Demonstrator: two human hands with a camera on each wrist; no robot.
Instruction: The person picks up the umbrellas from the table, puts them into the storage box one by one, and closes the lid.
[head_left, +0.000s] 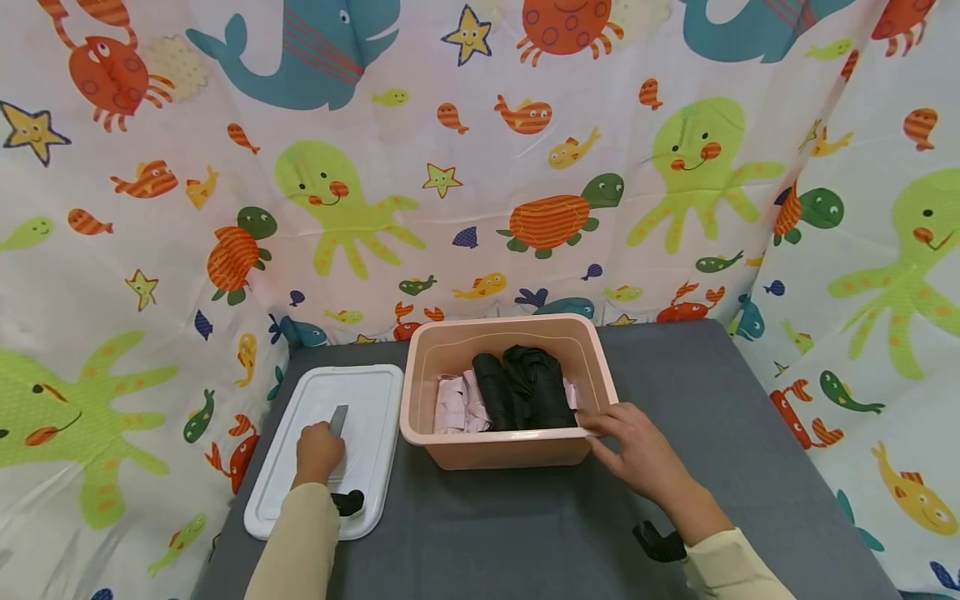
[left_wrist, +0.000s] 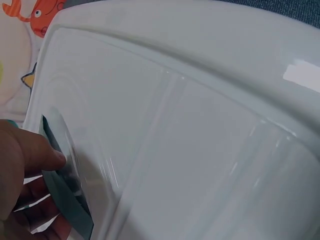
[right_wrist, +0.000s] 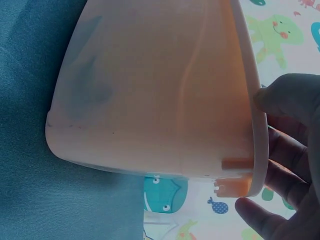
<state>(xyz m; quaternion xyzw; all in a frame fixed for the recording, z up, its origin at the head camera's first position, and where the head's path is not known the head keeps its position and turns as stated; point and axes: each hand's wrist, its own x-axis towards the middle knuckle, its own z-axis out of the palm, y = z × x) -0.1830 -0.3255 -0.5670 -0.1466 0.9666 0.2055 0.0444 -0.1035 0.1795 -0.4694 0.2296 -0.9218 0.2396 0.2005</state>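
Note:
My left hand (head_left: pixel 319 454) pinches a thin, flat grey-green piece (head_left: pixel 339 419) between thumb and fingers, over the white lid (head_left: pixel 367 392) on the left. In the left wrist view the piece (left_wrist: pixel 70 200) looks stiff with a shiny edge; its kind cannot be told. At the front right corner of a peach plastic bin (head_left: pixel 502 452), my right hand (head_left: pixel 637 446) holds the rim, thumb outside and fingers over the edge. Inside the bin lie dark rolled cloths (head_left: pixel 536 387) beside folded pink cloth (head_left: pixel 452 404). The right wrist view shows the thumb against the rim (right_wrist: pixel 250 75).
Everything stands on a dark grey table (head_left: pixel 480 533). A curtain (head_left: pixel 420 250) printed with sea animals hangs behind and at both sides. The lid lies close to the bin's left side. Black straps (head_left: pixel 660 543) sit at both wrists.

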